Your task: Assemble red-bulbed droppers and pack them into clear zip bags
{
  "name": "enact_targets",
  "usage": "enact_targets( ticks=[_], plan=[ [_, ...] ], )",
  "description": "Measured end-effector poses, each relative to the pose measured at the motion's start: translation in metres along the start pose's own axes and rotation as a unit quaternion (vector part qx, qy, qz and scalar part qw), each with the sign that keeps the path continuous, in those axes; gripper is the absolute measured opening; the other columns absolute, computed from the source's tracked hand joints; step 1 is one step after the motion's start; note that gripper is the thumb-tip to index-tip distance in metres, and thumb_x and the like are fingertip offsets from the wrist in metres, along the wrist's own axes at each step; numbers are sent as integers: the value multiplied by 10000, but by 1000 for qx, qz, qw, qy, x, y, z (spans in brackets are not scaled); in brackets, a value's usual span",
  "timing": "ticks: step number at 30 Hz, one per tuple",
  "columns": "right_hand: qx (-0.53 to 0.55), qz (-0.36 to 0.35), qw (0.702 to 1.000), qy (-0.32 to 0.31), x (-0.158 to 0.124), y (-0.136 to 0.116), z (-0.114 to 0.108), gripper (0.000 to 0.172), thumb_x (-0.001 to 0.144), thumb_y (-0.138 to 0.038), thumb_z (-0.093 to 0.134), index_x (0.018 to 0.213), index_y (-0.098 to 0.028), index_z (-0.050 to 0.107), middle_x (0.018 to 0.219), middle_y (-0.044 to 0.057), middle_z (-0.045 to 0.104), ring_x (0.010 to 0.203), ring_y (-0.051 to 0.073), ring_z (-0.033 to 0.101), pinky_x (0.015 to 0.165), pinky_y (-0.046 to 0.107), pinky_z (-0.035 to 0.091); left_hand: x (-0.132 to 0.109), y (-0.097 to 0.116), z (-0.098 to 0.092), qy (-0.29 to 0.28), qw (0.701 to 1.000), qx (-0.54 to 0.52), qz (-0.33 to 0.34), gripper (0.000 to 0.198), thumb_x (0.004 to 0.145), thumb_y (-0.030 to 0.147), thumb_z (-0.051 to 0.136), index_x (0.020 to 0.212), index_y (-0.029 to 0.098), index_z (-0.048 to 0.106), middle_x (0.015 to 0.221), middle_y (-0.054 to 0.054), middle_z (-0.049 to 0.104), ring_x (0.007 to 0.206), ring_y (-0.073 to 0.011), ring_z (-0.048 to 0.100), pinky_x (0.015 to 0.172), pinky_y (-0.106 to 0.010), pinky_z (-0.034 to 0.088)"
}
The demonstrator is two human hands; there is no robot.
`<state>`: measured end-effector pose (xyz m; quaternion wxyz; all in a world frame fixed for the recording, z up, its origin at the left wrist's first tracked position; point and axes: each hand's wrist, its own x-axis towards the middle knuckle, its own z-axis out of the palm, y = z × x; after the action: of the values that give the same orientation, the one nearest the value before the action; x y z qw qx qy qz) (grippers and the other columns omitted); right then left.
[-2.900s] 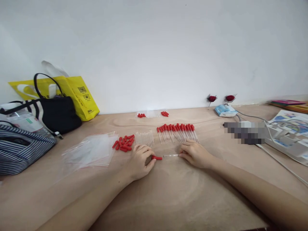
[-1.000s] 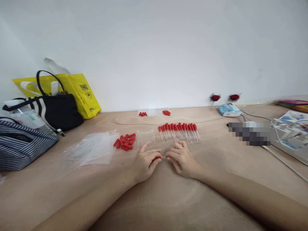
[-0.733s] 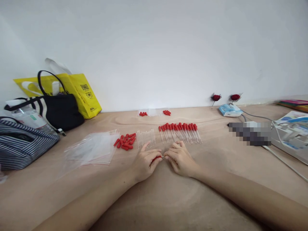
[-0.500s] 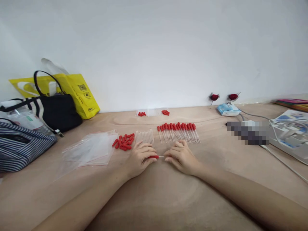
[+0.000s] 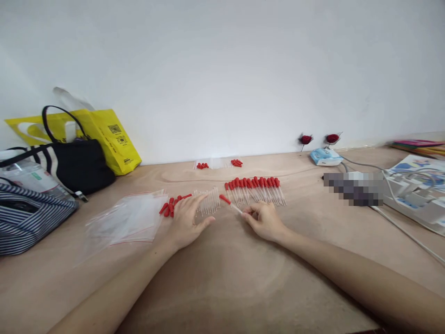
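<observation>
Since the previous frame, the left hand (image 5: 187, 221) has let go of the red-capped dropper (image 5: 225, 200) and shifted left. Right hand (image 5: 266, 221): thumb and fingers pinched on the clear tube end; red end angled toward the desk's (image 5: 243, 278) far edge, just beside the left end of the row of finished droppers (image 5: 256, 181). Left hand: thumb and fingers spread wide, partly covering the loose red caps (image 5: 171, 206); fingertips by the loose clear tubes (image 5: 208, 202), contact cannot be told. Flat clear bags (image 5: 128, 218) lie left of the caps. Far edge, middle: clear bags holding red caps (image 5: 237, 163). Toward far left corner: yellow bag (image 5: 121, 144), black bag (image 5: 86, 162). Near far edge, right: blue tissue pack (image 5: 326, 157).
</observation>
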<state>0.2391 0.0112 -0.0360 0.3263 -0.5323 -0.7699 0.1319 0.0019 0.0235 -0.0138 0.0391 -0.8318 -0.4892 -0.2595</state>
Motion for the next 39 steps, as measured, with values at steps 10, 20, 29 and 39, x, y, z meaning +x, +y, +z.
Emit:
enact_targets(
  ticks=[10, 20, 29, 39],
  plan=[
    [-68, 124, 983, 116, 61, -10, 29, 152, 786, -282, 474, 828, -201, 595, 746, 21, 665, 824, 202, 562, 758, 354, 238, 6, -39, -22, -50, 985, 99, -131, 360, 702, 457, 567, 984, 234, 587, 1080, -96, 590, 1052, -324, 464, 874, -536, 242],
    [-150, 110, 979, 87, 69, -13, 47, 159, 767, -258, 460, 775, -205, 610, 734, 36, 653, 794, 189, 536, 750, 348, 190, 8, -42, -23, -81, 972, 121, -186, 286, 781, 452, 449, 871, 239, 617, 978, -63, 635, 987, -282, 504, 762, -423, 302],
    [-174, 93, 980, 11, 73, -38, 41, 233, 773, -293, 429, 782, -216, 649, 794, 53, 661, 835, 198, 539, 762, 358, 209, 6, -45, -36, -141, 985, 86, -54, 272, 723, 455, 529, 855, 222, 580, 1068, -59, 570, 1020, -282, 467, 849, -453, 280],
    [-197, 178, 960, -84, 105, -52, 53, 265, 740, -282, 456, 829, -147, 665, 850, 139, 665, 812, 250, 595, 797, 419, 237, 9, -57, -41, -153, 981, 59, 101, 165, 837, 286, 423, 806, 217, 571, 961, -24, 609, 952, -215, 517, 898, -448, 272]
  ],
)
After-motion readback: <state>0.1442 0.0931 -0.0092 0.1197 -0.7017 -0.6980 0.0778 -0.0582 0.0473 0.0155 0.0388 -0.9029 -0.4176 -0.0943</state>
